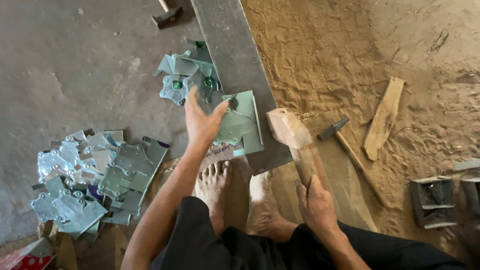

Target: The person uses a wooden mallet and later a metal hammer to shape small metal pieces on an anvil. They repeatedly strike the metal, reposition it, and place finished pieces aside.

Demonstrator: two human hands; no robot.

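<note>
My left hand [201,122] reaches forward with its fingers on a green-tinted embossed metal sheet piece [240,124] that lies on a long grey steel slab [235,60]. My right hand [314,202] grips the handle of a wooden mallet [292,135], whose block head rests at the slab's right edge. My bare feet [235,192] sit just below the slab's near end.
A pile of shaped metal pieces [95,177] lies at the left on the concrete, another cluster [187,75] beside the slab. A steel hammer [350,150] and a wood scrap [384,117] lie on sand at the right. Another hammer [167,15] lies at the top; metal blocks [434,200] sit at far right.
</note>
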